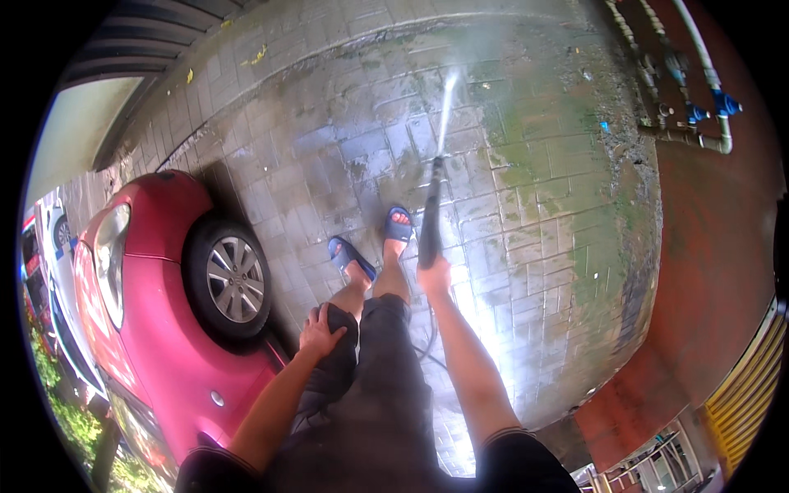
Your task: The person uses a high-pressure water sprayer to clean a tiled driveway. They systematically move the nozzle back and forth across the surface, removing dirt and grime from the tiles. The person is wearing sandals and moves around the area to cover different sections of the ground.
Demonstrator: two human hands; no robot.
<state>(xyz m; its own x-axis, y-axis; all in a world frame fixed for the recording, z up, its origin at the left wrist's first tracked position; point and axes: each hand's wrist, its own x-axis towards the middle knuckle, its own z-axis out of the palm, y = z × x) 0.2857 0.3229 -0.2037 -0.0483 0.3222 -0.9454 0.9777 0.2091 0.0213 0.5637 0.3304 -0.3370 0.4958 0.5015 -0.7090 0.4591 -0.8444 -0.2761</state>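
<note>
My right hand (434,275) is wrapped round the grip of a black pressure washer wand (433,197), which points away from me over the ground. From its tip a white water jet (448,103) shoots forward and breaks into mist on the wet paving (362,140). A thin dark hose (429,349) runs back beside my right leg. With the fingers spread, my left hand (320,333) rests on my left knee and holds nothing. Green moss patches (526,172) mark the bricks right of the jet.
A red car (156,304) stands close on my left, its front wheel (234,279) beside my feet. Along the right runs a reddish wall (715,238) with pipes and blue valves (725,103). A dark ribbed gate (131,37) is at the far left.
</note>
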